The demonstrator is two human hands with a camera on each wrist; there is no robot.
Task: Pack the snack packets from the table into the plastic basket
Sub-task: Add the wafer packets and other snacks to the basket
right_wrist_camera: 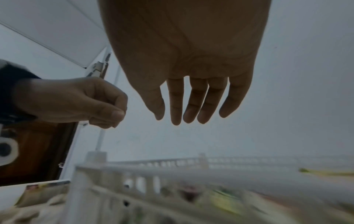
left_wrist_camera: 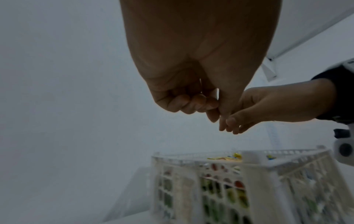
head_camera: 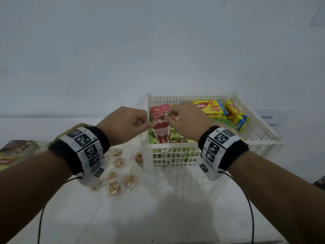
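Note:
A white plastic basket (head_camera: 190, 98) stands on the white table, partly filled. On the green packets at its near left lies a red and pink snack packet (head_camera: 160, 128). My left hand (head_camera: 141, 122) hovers just left of that packet with its fingers curled; the left wrist view shows the fingers (left_wrist_camera: 199, 104) folded in with nothing between them. My right hand (head_camera: 171, 115) hangs over the packet's right side. In the right wrist view its fingers (right_wrist_camera: 177, 112) point straight down, empty, above the basket rim (right_wrist_camera: 153, 172).
Yellow and blue boxes (head_camera: 212, 107) fill the basket's far right, and green packets (head_camera: 176, 136) lie beneath the red one. Several clear packets of brown snacks (head_camera: 117, 162) lie on the table left of the basket. A large green packet (head_camera: 15, 152) sits at the far left.

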